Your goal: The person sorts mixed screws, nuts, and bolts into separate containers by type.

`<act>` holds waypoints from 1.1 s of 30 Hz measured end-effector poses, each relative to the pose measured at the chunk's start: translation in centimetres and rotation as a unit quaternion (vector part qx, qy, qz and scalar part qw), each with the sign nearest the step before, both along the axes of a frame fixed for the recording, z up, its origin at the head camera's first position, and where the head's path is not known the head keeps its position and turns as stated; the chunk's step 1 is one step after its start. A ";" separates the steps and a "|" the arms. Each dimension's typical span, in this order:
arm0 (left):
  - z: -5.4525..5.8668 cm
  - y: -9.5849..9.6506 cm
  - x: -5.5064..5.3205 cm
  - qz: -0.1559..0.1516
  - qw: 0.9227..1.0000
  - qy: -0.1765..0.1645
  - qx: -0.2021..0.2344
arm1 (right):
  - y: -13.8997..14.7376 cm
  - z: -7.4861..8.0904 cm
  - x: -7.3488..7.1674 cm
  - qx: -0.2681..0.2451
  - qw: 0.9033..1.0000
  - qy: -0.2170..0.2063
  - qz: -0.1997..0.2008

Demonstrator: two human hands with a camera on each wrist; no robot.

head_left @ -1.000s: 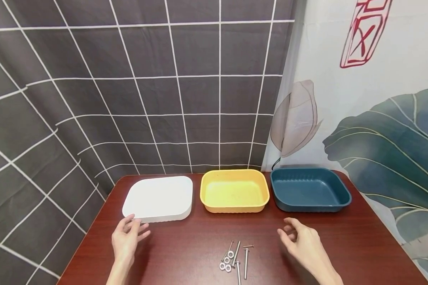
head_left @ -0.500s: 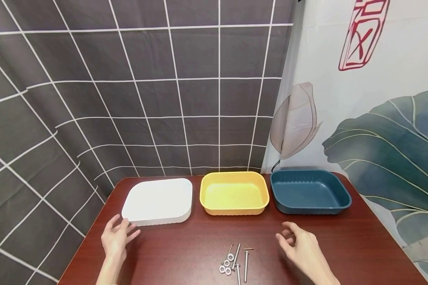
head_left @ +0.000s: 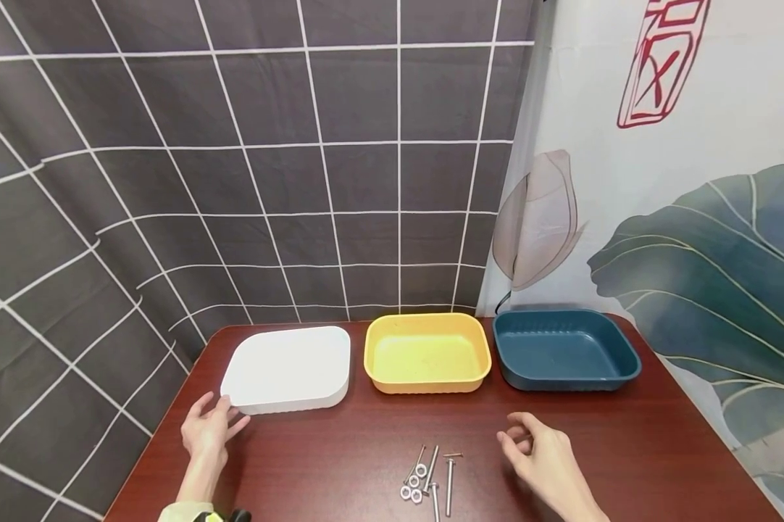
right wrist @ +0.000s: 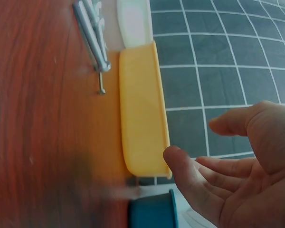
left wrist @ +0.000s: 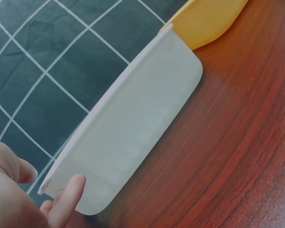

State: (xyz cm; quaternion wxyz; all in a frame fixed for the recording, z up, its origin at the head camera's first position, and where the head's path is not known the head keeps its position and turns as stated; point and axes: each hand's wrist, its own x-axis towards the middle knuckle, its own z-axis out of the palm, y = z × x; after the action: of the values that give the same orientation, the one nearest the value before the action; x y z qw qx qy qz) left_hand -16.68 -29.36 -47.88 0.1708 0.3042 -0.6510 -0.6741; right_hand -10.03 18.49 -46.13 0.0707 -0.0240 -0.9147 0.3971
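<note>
My left hand (head_left: 204, 429) is at the near left corner of the white tray (head_left: 288, 366), its fingers loosely spread. In the left wrist view, fingers (left wrist: 71, 197) overlap the end of the tray; I cannot tell whether they touch it. My right hand (head_left: 540, 453) hovers over the table in front of the blue tray (head_left: 564, 351), fingers loosely bent and holding nothing. Between the hands lie several bolts and screws, among them a long bolt (head_left: 449, 487) and a small screw (head_left: 453, 454). Several hex nuts (head_left: 416, 496) lie grouped at their left.
A yellow tray (head_left: 427, 355) stands between the white and blue ones, all in a row at the back of the reddish-brown table (head_left: 340, 464). Behind them hangs a dark gridded cloth (head_left: 359, 174), and a floral curtain (head_left: 692, 268) is at the right.
My left hand has moved left and slightly toward me along the white tray's corner. The right hand has shifted a little left and nearer. The trays and hardware stay put.
</note>
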 end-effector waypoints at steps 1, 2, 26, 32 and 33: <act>-0.1 -0.1 -0.1 0.000 1.000 -0.002 0.001 | -0.2 -0.1 0.1 -0.005 1.000 -0.003 -0.005; -0.1 -0.1 -0.1 -0.001 1.000 -0.004 0.001 | -0.3 -0.1 0.1 -0.009 1.000 -0.003 -0.011; -0.3 -0.5 -0.7 -0.004 0.999 0.007 0.047 | -3.6 -3.2 1.5 -0.025 0.993 0.115 0.001; -0.3 -0.6 -0.8 -0.006 0.999 0.005 0.053 | -4.5 -4.3 1.5 -0.022 0.990 0.139 0.000; -0.3 -0.5 -0.8 -0.006 0.999 0.004 0.053 | -4.7 -4.5 1.5 -0.021 0.989 0.148 0.000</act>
State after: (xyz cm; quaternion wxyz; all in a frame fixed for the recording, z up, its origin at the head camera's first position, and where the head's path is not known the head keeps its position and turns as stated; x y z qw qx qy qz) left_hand -17.44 -29.90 -48.15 0.1530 0.3060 -0.6152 -0.7103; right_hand -8.50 13.83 -50.59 0.2051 0.0333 -0.8856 0.4155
